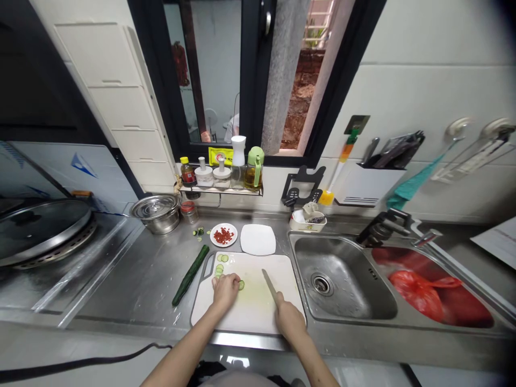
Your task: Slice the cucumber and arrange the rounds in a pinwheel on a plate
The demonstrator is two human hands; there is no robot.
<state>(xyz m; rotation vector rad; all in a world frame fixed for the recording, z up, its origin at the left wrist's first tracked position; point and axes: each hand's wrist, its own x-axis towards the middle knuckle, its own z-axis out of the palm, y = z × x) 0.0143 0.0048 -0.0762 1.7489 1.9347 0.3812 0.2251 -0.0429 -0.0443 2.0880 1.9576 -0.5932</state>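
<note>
- The right grip (289, 316) is closed around the handle of the knife (269, 284), fingers wrapped and the handle mostly hidden by them.
- The knife slants over the right half of the board (258, 318), its tip pointing away from the person and a little to the left; I cannot tell whether the blade touches the board.
- The left grip (226, 289) is narrow, fingers bent and bunched low over the left half of the board; the back of the hand hides what lies under the fingers, so I cannot tell whether it pinches anything.
- One slice (241, 285) shows just beside the left fingertips, on the side facing the knife.
- More slices (219, 270) lie flat near the board's far left corner, some overlapping, the nearest ones close to the left grip.
- The two hands are apart, with a wet, greenish patch of board between them.
- The cucumber (191, 276) lies whole on the steel surface (137, 279), left of the board, slanting and touched by neither hand.
- Beyond the board stand a dish (213, 241) of chopped red pieces (223, 235) and, just right of it, a white plate (258, 239).
- Small green trimmings (198, 232) lie left of the dish.
- The sink (350, 303) is at the board's right.
</note>
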